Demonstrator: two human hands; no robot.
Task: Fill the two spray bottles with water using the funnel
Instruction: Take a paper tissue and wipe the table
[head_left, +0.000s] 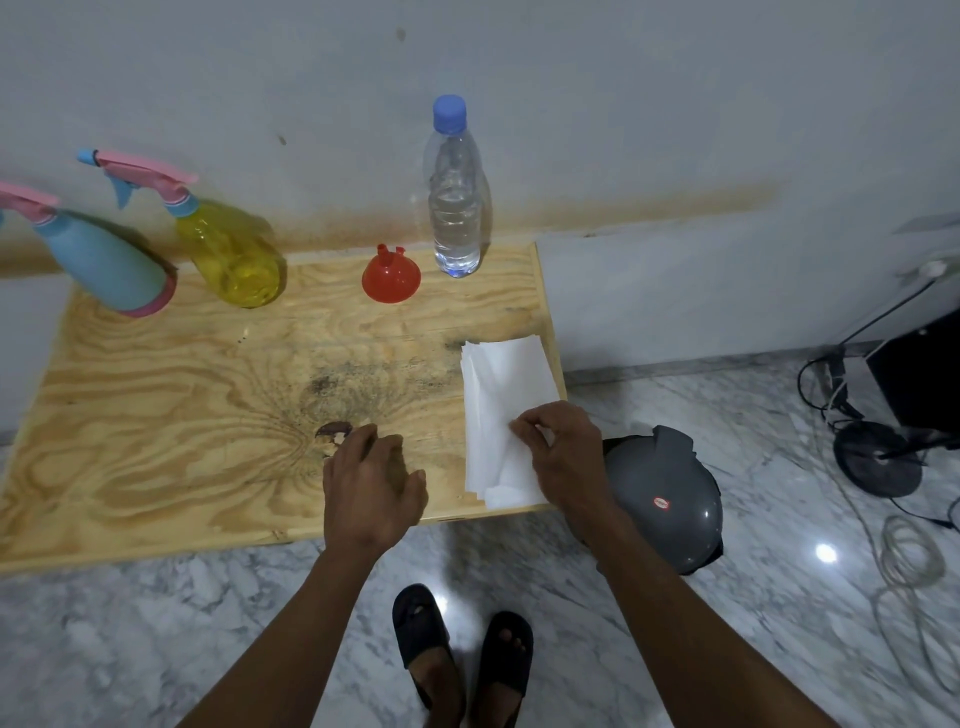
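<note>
The clear water bottle, blue-capped and partly full, stands far right on the wooden table; it looks heavy yet squashy, so grip its waist. The small red funnel, light and stiff, sits upside down just left. The blue spray bottle and yellow spray bottle, capped, stand far left. The right hand pinches white paper tissues; the left hand hovers, loosely curled, empty
</note>
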